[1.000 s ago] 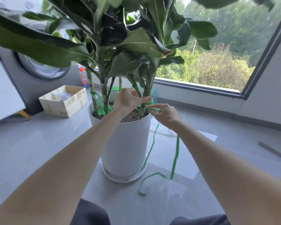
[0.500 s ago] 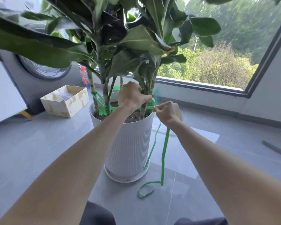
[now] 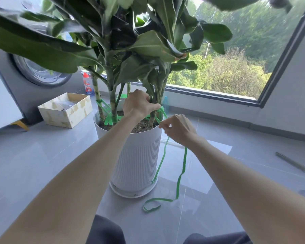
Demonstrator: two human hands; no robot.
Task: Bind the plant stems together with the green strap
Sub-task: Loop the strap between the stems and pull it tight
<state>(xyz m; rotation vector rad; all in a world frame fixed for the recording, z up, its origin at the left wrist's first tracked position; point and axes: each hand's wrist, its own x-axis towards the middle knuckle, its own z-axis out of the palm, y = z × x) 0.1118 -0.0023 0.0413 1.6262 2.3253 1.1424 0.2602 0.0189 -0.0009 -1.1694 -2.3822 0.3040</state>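
- Hands meet at the rim of a white ribbed pot (image 3: 139,155) that stands on a saucer on the grey tiled floor (image 3: 42,164), seen from the person's own head.
- Left hand (image 3: 139,104) grips the nearer cluster of plant stems (image 3: 114,104) just above the soil, with its fingers curled round them and its thumb laid flat towards the right.
- Right hand (image 3: 179,128) is just beside the pot's right edge, with thumb and forefinger pinching the green strap (image 3: 183,164) and the other fingers loosely curled.
- From that pinch the strap runs up to the stems under the left thumb; more turns of it cross between the stems on the far left side of the pot.
- Its slack hangs below the right wrist, drops beside the pot and ends in a small loop on the tiles.
- Broad dark leaves (image 3: 42,50) fill the upper frame.
- Behind them are a washing machine (image 3: 25,81), an open cardboard box (image 3: 67,110) and a spray bottle (image 3: 87,83) at left, and at right a wide window (image 3: 236,67) with trees outside.
- A metal rod (image 3: 292,162) lies on the floor at far right.
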